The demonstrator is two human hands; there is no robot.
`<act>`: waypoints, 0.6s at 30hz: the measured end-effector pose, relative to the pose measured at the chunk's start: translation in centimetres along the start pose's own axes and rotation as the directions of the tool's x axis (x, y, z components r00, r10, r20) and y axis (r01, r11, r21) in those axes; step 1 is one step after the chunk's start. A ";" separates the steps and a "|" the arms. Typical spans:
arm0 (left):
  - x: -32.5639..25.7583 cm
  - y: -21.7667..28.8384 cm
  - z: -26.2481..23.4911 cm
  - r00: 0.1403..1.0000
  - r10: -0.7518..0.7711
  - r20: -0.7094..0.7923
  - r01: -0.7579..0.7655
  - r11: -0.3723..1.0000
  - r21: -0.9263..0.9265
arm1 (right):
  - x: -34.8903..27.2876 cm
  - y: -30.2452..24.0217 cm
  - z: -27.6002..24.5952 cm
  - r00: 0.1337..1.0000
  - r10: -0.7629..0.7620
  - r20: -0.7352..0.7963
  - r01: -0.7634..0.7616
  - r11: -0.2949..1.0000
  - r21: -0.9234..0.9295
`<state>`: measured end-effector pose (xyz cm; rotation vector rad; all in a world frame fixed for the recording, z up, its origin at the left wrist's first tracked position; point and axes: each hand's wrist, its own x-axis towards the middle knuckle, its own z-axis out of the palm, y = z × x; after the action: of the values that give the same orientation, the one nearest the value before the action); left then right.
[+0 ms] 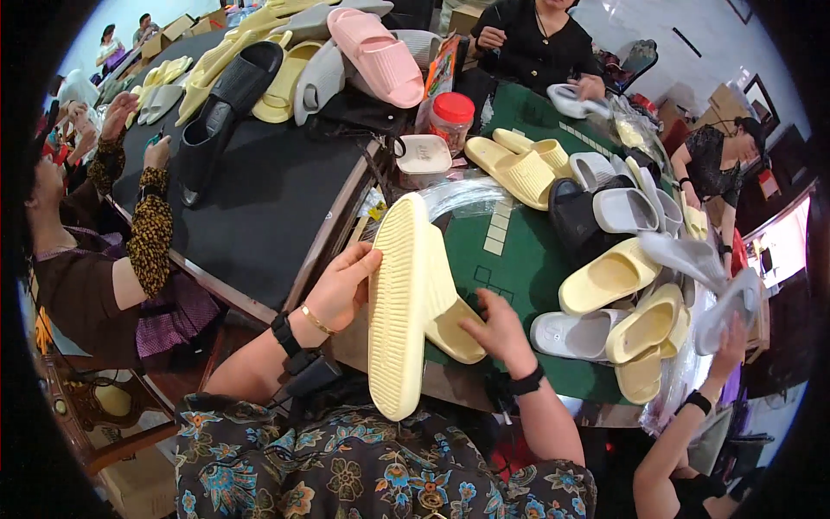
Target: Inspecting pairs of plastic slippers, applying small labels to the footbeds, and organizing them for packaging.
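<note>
In my left hand (341,290) is a pale yellow slide slipper (399,311), stood on end with its ribbed sole toward me. The fingers grip its edge, the thumb lying on the sole. To the right of that sole, a yellow strap and a rounded yellow slipper end (456,336) stick out; whether they belong to a second slipper I cannot tell. My right hand (506,333) is beside this rounded end, its fingers apart and the thumb tip overlapping the yellow edge. Some of its fingers are hidden.
Yellow, grey and black slippers (609,275) lie on the green table (467,251) at right. A red-lidded jar (451,121) and a white-lidded tub (424,156) stand beyond. More slippers (376,56) pile on the black table (259,208). Other people work around; a hand (731,346) at right holds a grey slipper.
</note>
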<state>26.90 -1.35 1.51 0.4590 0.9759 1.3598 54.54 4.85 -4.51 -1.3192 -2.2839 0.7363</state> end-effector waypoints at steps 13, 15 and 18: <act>3.8 -8.2 0.1 0.873 -0.337 0.354 0.430 0.873 -0.229 | -3.6 -0.7 -1.8 0.918 0.396 0.019 -0.383 0.874 0.299; 4.3 -9.2 2.1 0.857 -0.354 0.374 0.450 0.869 -0.207 | -4.6 -1.1 -2.5 0.943 0.314 0.109 -0.332 0.877 0.347; 4.9 -10.0 5.2 0.844 -0.369 0.390 0.465 0.865 -0.187 | -4.8 -1.2 -3.4 0.905 0.407 0.124 -0.355 0.561 0.748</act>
<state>36.61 2.52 -4.87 0.2351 0.5414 0.9498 57.96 1.01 -1.51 -1.3470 -1.3096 1.5624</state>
